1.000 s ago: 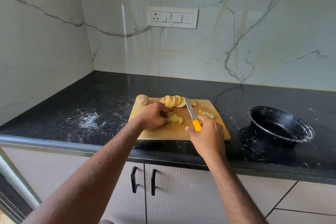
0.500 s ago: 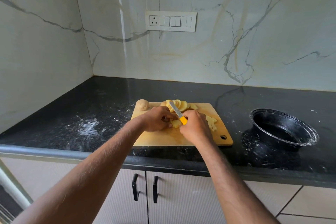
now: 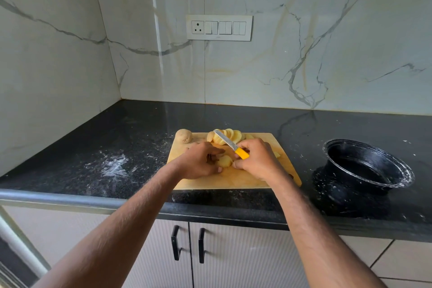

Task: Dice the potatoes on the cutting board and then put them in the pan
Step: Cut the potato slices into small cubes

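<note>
White powder smears mark the black surface at the left. Next comes the wooden cutting board, lying near the front edge, with a whole unpeeled potato at its far left corner. The left hand rests on the board with its fingers curled around a small stack of potato slices at the board's middle. Beyond, a fanned row of cut potato rounds lies along the far edge. The right hand has its grip clenched round the yellow handle of a knife, thumb touching the stack; the knife's long axis runs diagonally, blade tip pointing away and left over the fanned rounds. Well apart to the right, a black pan sits on the surface, its rim dusted white.
</note>
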Tool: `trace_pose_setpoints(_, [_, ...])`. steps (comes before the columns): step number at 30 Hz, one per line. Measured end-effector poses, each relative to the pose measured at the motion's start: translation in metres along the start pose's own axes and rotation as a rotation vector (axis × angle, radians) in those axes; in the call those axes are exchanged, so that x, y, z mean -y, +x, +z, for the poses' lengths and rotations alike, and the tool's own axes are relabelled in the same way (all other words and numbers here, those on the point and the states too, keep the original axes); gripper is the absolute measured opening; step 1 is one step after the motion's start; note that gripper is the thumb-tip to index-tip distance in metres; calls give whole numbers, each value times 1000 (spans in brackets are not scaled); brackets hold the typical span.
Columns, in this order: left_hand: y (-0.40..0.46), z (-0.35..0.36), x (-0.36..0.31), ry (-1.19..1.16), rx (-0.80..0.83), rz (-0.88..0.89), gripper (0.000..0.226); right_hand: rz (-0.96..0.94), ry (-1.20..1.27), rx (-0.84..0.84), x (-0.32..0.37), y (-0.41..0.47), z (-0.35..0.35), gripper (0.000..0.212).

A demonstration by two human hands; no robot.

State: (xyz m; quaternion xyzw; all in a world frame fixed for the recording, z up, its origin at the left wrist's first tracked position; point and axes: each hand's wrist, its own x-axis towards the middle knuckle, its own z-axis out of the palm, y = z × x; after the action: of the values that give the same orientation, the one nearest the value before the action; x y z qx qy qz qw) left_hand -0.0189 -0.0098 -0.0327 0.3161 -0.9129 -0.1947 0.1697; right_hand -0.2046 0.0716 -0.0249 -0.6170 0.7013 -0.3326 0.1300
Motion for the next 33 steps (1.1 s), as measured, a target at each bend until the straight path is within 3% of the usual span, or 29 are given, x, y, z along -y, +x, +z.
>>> trace_pose_setpoints(2, [2,-8,1,-4,98,23,55,3,21,1,-2,-4,0,26])
trace_pose_setpoints(5, [8,-14,1,48,153,53,48,-9,23,-6,1,-6,4,29])
trace_pose_setpoints(12, [2,-9,7,-85,44,-12,22,-11,15,-8,7,2,9,25])
trace_pose_setpoints(16, [-3,-5,5,-63,-82,-64,47,-35,33,37,12,7,9,24])
trace_pose_setpoints(20, [-7,1,4,-6,-106,-137,19,-50,61,88,13,13,8,28])
trace_pose_setpoints(23, [-7,0,6,-37,-127,-154,22,-66,58,95,12,11,6,27])
trace_pose_setpoints(28, [-10,3,1,-58,-125,-137,21,-44,2,-115,3,-7,4,25])
trace_pose_setpoints(31, [-10,8,3,-76,-194,-154,24,-33,-24,-207,2,-24,8,10])
trace_pose_setpoints(33, [-8,14,2,-87,-235,-173,33,-46,-95,-281,2,-35,16,20])
